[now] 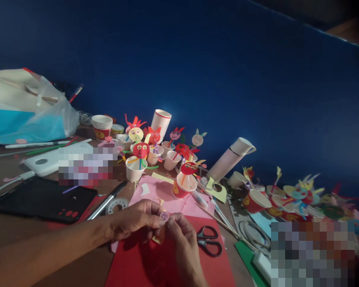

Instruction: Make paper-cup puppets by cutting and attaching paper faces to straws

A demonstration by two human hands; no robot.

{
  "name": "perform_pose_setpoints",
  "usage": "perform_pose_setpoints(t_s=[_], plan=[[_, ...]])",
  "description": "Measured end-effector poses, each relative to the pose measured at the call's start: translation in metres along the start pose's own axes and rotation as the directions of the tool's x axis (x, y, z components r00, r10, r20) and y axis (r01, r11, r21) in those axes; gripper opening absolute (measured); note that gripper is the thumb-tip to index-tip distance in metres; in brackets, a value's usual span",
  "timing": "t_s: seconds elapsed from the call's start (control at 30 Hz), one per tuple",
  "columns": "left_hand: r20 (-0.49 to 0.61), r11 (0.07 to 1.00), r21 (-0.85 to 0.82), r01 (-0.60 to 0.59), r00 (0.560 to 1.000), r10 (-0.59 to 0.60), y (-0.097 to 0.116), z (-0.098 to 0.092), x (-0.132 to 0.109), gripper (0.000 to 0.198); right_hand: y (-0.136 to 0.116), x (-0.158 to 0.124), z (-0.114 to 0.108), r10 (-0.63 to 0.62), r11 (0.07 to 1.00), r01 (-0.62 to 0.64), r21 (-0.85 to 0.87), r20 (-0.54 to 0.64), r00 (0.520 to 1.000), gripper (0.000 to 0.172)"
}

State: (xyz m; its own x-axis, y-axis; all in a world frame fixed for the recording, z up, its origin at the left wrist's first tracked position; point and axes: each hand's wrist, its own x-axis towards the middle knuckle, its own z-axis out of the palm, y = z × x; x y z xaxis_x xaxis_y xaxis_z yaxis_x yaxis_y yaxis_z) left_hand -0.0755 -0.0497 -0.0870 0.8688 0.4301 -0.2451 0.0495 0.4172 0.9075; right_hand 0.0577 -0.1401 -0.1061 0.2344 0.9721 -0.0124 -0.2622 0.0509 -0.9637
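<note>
Fingers (154, 220) of our left hand (133, 220) pinch purple disc (164, 217); our right hand (183, 238) nearly closed at its edge, hold unclear; red paper (128, 267) below.

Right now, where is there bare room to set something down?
Two bare patches show on the red sheet: one bordered by the left hand and right hand, another on the near side of the scissors. Brown tabletop shows between that sheet and the left forearm. Beyond the hands, paper cups crowd together.
</note>
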Motion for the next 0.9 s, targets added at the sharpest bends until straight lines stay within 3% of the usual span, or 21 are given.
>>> perform_pose_setpoints(t_s=[0.13, 0.23, 0.33, 0.4, 0.5, 0.6, 0.67, 0.73, 0.83, 0.9], plan=[[0.061, 0.988, -0.122, 0.097, 0.994, -0.090, 0.002, -0.001, -0.002, 0.023, 0.004, -0.001, -0.002, -0.017, 0.999, 0.017, -0.028, -0.019, 1.000, 0.025], [0.101, 0.971, -0.193, 0.139, 0.987, -0.121, 0.000, -0.004, 0.000, 0.018, 0.002, -0.003, -0.004, -0.094, 0.970, 0.083, -0.230, -0.037, 0.995, 0.025], [0.196, 0.963, -0.204, 0.177, 0.971, -0.137, -0.003, -0.006, 0.002, 0.015, -0.006, -0.005, -0.006, -0.280, 0.826, 0.241, -0.509, 0.000, 0.960, 0.021], [0.248, 0.961, -0.193, 0.199, 0.957, -0.148, -0.004, -0.006, 0.003, 0.012, -0.010, -0.005, -0.006, -0.419, 0.692, 0.372, -0.619, 0.076, 0.905, 0.018], [0.270, 0.961, -0.175, 0.213, 0.949, -0.161, -0.004, -0.007, 0.003, 0.009, -0.012, -0.005, -0.006, -0.524, 0.569, 0.486, -0.663, 0.163, 0.836, 0.016], [0.262, 0.960, -0.153, 0.234, 0.946, -0.189, -0.003, -0.007, 0.002, 0.008, -0.011, -0.005, -0.007, -0.557, 0.525, 0.514, -0.678, 0.182, 0.810, 0.015], [0.249, 0.963, -0.121, 0.240, 0.947, -0.204, -0.002, -0.006, 0.001, 0.010, -0.011, -0.005, -0.008, -0.549, 0.535, 0.492, -0.687, 0.160, 0.820, 0.015], [0.230, 0.968, -0.071, 0.240, 0.949, -0.218, -0.001, -0.005, 0.000, 0.011, -0.012, -0.004, -0.010, -0.501, 0.592, 0.423, -0.686, 0.097, 0.860, 0.014], [0.147, 0.978, -0.030, 0.205, 0.969, -0.199, 0.000, -0.002, -0.002, 0.014, -0.016, -0.002, -0.017, -0.339, 0.732, 0.252, -0.634, -0.018, 0.941, 0.016], [0.061, 0.990, -0.023, 0.137, 0.989, -0.135, 0.000, -0.001, -0.002, 0.017, -0.022, 0.001, -0.023, -0.241, 0.784, 0.153, -0.601, -0.067, 0.968, 0.020]])
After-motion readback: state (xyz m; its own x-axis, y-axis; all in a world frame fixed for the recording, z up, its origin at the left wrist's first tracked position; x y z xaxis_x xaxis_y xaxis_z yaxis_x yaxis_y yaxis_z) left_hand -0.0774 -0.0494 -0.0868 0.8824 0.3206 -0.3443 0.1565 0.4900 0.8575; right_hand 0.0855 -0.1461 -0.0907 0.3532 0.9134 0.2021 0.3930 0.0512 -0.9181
